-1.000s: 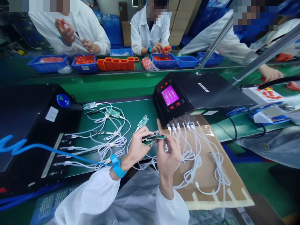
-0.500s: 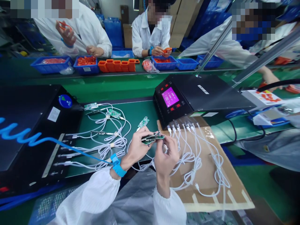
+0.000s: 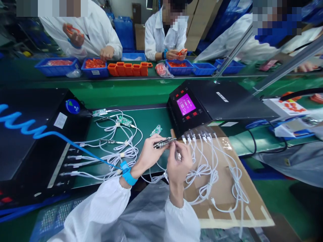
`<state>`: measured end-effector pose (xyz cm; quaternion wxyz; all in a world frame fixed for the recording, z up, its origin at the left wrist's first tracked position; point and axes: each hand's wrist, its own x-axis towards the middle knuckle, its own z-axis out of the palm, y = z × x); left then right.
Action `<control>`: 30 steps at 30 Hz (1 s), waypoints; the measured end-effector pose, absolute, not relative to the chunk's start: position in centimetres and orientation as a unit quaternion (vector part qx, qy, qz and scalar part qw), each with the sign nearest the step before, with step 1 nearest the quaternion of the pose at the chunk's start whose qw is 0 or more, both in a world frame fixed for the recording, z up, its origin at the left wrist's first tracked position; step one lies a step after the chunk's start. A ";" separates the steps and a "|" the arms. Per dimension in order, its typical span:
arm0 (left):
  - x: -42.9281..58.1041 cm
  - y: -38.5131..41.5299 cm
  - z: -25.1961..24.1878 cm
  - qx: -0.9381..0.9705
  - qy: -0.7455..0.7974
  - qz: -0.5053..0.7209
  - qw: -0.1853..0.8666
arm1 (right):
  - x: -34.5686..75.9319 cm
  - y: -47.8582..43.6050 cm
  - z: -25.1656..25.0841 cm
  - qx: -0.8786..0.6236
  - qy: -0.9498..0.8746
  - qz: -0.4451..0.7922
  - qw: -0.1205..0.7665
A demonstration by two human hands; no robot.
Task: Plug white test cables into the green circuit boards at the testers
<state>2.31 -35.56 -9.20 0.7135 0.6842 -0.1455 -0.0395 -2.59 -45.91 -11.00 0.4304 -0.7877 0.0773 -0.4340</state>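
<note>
My left hand (image 3: 150,153), with a blue strap at its wrist, holds a small circuit board (image 3: 161,143) seen nearly edge-on. Close beside it, my right hand (image 3: 179,163) has its thumb and fingers pinched at the board's right end; a shiny silver bit shows between those fingers. Another green board (image 3: 156,130) lies on the green mat just beyond my hands. To the left, more boards (image 3: 124,121) are attached to white cables (image 3: 122,155). A black tester with a lit magenta screen (image 3: 186,104) stands beyond my right hand.
White cables (image 3: 208,181) lie on cardboard (image 3: 227,215) at the right. A black box (image 3: 30,134) stands left, crossed by a blue coiled cord (image 3: 25,126). Across the line, people in white coats work near blue bins (image 3: 95,73) of orange parts and a metal bar (image 3: 234,50) slants down.
The held board has tilted so that it shows more edge-on. My right fingers have shifted slightly at its end. The view has moved a little.
</note>
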 end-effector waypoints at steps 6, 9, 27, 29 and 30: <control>2.4 -35.1 -8.7 0.664 -0.019 -0.068 0.744 | -1.2 -47.0 -12.3 -0.790 0.174 -0.336 0.482; 1.9 -34.4 -8.0 0.627 0.058 -0.125 0.767 | -0.2 -47.4 -13.6 -0.803 0.187 -0.284 0.490; 0.2 -33.7 -6.0 0.497 0.141 -0.231 0.824 | -13.4 -50.8 -11.2 -0.970 -0.017 -0.185 0.160; 0.1 -33.9 -5.7 0.508 0.152 -0.243 0.812 | -14.3 -50.2 -11.7 -0.972 -0.014 -0.177 0.152; 0.1 -34.1 -5.6 0.510 0.155 -0.250 0.808 | -14.6 -49.8 -11.9 -0.972 -0.010 -0.176 0.155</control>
